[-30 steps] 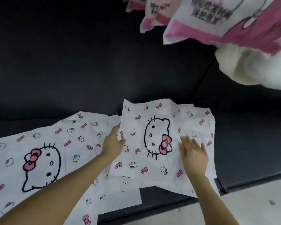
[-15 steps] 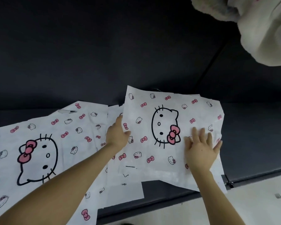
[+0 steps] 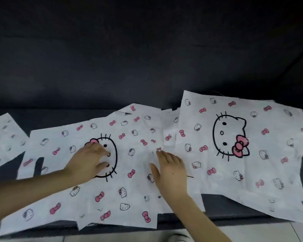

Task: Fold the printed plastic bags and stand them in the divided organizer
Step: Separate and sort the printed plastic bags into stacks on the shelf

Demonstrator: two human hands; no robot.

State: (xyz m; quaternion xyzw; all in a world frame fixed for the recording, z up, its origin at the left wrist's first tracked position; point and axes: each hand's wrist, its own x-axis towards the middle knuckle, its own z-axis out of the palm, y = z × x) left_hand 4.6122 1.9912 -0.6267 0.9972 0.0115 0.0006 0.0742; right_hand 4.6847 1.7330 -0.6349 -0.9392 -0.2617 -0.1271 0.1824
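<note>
A white plastic bag printed with small pink bows and cat faces (image 3: 129,189) lies flat and unfolded on the near left part of a dark upholstered surface (image 3: 147,58), its near edge reaching the surface's front lip. The left hand (image 3: 87,163) rests on the large black-outlined cat face at the bag's middle. Its forearm comes in low from the near left. Its fingers are loosely spread and slightly bent, with the tips pressing the plastic and gripping nothing. The right hand (image 3: 170,168) lies palm down on the same bag near its right edge. Its fingers are straight and close together, pointing far and a little left, and the thumb is held out to the left. Its forearm rises from the near edge.

Just to the right, a second bag of the same print (image 3: 243,172) lies flat, overlapping the first bag's right margin. A third such bag (image 3: 3,137) shows blurred at the far left. Pale floor tiles (image 3: 252,231) run along the near edge.
</note>
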